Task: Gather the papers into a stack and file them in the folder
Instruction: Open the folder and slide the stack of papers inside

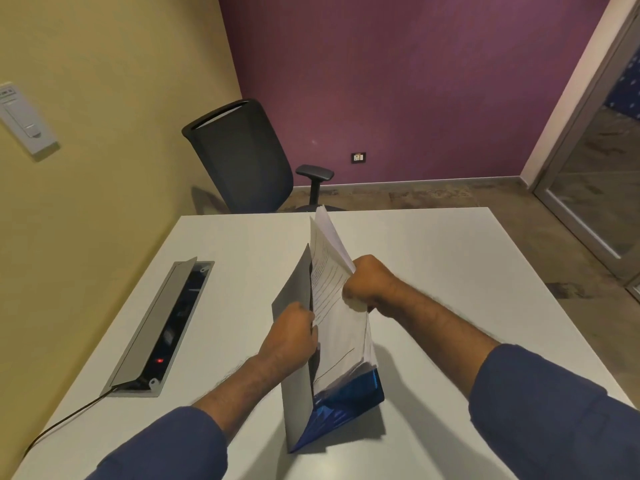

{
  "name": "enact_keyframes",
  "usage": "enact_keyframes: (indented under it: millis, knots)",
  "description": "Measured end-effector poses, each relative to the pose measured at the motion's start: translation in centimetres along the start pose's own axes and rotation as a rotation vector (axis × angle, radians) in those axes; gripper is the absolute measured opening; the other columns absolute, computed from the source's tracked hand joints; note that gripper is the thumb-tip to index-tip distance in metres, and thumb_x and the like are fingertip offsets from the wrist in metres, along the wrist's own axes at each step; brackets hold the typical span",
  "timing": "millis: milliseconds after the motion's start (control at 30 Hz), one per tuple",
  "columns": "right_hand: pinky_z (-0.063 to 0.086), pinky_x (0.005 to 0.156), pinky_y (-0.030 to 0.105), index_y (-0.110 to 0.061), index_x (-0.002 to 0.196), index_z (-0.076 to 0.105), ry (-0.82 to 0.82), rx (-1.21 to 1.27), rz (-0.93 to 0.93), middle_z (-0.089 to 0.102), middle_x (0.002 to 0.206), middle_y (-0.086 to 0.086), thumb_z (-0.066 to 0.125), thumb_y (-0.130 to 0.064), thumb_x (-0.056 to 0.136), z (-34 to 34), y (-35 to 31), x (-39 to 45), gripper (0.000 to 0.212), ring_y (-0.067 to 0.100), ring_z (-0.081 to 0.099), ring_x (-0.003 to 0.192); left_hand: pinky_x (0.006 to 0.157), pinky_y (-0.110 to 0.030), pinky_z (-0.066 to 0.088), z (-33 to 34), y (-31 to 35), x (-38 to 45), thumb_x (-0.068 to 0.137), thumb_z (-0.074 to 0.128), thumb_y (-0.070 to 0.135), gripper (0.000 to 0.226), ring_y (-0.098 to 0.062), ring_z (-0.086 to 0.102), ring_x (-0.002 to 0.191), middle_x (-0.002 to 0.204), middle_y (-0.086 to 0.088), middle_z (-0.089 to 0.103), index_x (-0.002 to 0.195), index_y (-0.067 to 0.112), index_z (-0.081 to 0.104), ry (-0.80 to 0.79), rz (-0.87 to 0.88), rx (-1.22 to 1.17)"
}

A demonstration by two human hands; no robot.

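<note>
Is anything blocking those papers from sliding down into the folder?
Nothing visible. The left hand holds the grey cover open, the right hand grips the papers, and their lower edge already sits inside the blue folder.

Dark blue sleeves (pixel 554 403) pushed up, bare forearms, bare hands

The tabletop (pixel 433 271) lies bare to the right of the upright folder (pixel 298 341) and along its far edge, leaving open room for a hand there. On the left, a cable box (pixel 162 327) is sunk into the surface with its lid (pixel 152 320) tilted up, and a black cable (pixel 65 419) runs from its near end off the tabletop's edge. Both forearms flank the folder in the middle. An office chair (pixel 242 157) stands beyond the far edge, close to the yellow wall (pixel 104 98).
</note>
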State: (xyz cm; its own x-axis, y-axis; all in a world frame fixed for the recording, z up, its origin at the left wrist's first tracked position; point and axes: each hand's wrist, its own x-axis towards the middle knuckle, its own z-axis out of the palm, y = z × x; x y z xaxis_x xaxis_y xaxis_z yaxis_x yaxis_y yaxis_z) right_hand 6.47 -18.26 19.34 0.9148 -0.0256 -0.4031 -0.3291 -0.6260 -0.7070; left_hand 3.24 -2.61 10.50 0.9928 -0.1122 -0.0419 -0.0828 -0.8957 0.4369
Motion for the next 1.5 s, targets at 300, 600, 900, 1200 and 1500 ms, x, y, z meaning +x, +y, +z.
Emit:
enact_keyframes:
  millis: [300, 600, 900, 1200, 1500]
  knots:
    - [0.058, 0.065, 0.038, -0.002, 0.114, 0.049, -0.036, 0.040, 0.066, 0.054, 0.102, 0.017, 0.065, 0.004, 0.083, 0.0, -0.8, -0.3, 0.036, 0.032, 0.057, 0.087, 0.097, -0.024, 0.048, 0.5, 0.6, -0.9, 0.097, 0.057, 0.028, 0.030, -0.016, 0.061, 0.109, 0.125, 0.001, 0.059, 0.126, 0.019, 0.059, 0.060, -0.018, -0.025]
    - [0.052, 0.070, 0.037, 0.004, 0.113, 0.053, -0.012, 0.144, 0.129, 0.057, 0.106, 0.023, 0.062, 0.010, 0.084, -0.7, -0.4, 0.3, 0.031, 0.033, 0.058, 0.089, 0.100, -0.024, 0.046, -0.2, 0.6, -1.0, 0.097, 0.057, 0.019, 0.038, -0.018, 0.059, 0.114, 0.128, -0.003, 0.058, 0.134, 0.013, 0.057, 0.026, 0.042, -0.016]
    - [0.049, 0.061, 0.033, -0.003, 0.123, 0.050, 0.062, 0.089, 0.117, 0.054, 0.117, 0.017, 0.068, 0.003, 0.084, -1.1, -0.5, 1.3, 0.044, 0.033, 0.054, 0.093, 0.095, -0.025, 0.050, -0.4, 1.4, -0.6, 0.095, 0.059, 0.020, 0.027, -0.018, 0.060, 0.106, 0.117, -0.002, 0.059, 0.121, 0.013, 0.064, -0.011, 0.020, -0.022]
    - [0.056, 0.076, 0.032, -0.006, 0.115, 0.057, 0.158, -0.110, 0.033, 0.062, 0.103, 0.011, 0.067, -0.006, 0.085, 4.0, 1.7, 1.4, 0.031, 0.027, 0.063, 0.097, 0.080, -0.015, 0.039, -0.2, 1.8, -0.5, 0.096, 0.057, 0.014, 0.018, -0.014, 0.055, 0.091, 0.114, -0.007, 0.063, 0.108, 0.008, 0.069, 0.039, -0.013, -0.091]
    - [0.045, 0.062, 0.030, -0.009, 0.108, 0.052, 0.176, -0.172, -0.003, 0.056, 0.096, 0.005, 0.066, -0.014, 0.085, 6.5, 2.0, 1.8, 0.027, 0.021, 0.056, 0.085, 0.083, -0.008, 0.030, -0.7, 1.4, -1.1, 0.089, 0.048, -0.001, 0.045, -0.019, 0.057, 0.110, 0.118, -0.010, 0.062, 0.131, 0.007, 0.061, 0.057, -0.042, -0.170]
